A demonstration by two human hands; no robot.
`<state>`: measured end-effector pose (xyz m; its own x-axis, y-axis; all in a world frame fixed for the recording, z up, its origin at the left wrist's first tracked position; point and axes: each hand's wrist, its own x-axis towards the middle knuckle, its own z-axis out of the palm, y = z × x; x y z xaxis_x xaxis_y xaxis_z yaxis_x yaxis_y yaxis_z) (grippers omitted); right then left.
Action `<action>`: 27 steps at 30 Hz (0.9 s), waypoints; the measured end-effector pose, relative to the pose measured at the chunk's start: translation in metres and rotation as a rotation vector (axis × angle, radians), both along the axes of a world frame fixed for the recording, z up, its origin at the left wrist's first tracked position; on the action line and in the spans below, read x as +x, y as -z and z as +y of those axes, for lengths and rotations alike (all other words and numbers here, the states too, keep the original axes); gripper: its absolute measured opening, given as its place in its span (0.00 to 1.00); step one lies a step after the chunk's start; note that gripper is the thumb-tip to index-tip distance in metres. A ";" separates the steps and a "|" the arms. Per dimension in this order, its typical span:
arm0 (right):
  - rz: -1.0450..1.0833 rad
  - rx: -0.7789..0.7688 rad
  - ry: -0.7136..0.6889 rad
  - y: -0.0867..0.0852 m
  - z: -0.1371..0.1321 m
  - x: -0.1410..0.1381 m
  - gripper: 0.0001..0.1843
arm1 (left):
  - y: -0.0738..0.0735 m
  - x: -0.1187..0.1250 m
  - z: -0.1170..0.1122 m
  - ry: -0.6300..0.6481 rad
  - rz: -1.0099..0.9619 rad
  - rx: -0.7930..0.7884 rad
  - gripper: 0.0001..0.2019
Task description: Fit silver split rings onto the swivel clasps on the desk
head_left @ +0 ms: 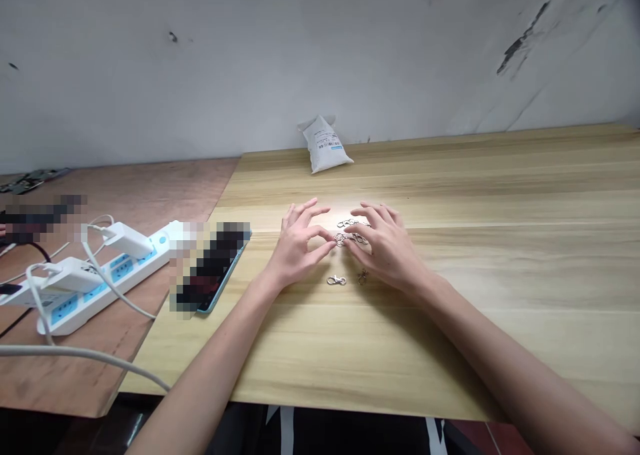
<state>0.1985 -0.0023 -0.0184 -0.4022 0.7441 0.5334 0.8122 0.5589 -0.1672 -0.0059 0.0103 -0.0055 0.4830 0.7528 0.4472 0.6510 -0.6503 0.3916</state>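
Small silvery metal rings (340, 239) sit between the fingertips of both hands, over the middle of the wooden table. My left hand (303, 241) pinches them from the left with thumb and forefinger, its other fingers held apart. From the right, the thumb and forefinger of my right hand (383, 245) close on the same rings, partly hiding them. Behind the fingertips lies a loose group of metal clasps and rings (346, 223), some covered by my right hand. A lobster clasp (337, 281) rests nearer me, and another small metal piece (363, 277) lies in the right hand's shadow.
A white plastic parcel (325, 145) stands toward the wall. Left of my left hand lies a phone (215, 268), partly blurred out. A white power strip (115, 278) with chargers and cables occupies the reddish board; one cable (90, 355) reaches the table's left edge.
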 end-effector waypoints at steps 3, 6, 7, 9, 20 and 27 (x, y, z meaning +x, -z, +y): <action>0.021 0.001 -0.056 -0.001 -0.002 -0.005 0.10 | -0.002 0.001 -0.001 0.007 -0.031 -0.030 0.03; 0.035 0.014 -0.051 0.000 -0.004 -0.011 0.09 | -0.004 0.003 -0.004 0.017 -0.052 -0.058 0.03; 0.038 0.015 -0.044 0.001 -0.004 -0.013 0.09 | -0.004 0.004 -0.005 0.013 -0.059 -0.059 0.03; 0.042 0.012 -0.039 0.002 -0.004 -0.015 0.10 | -0.004 0.006 -0.006 -0.009 -0.066 -0.048 0.03; 0.139 0.025 -0.069 -0.002 -0.004 -0.014 0.10 | -0.002 0.004 -0.002 -0.050 -0.282 -0.252 0.05; 0.134 -0.108 -0.143 -0.001 0.000 -0.004 0.09 | -0.006 0.000 0.000 -0.005 -0.159 -0.147 0.03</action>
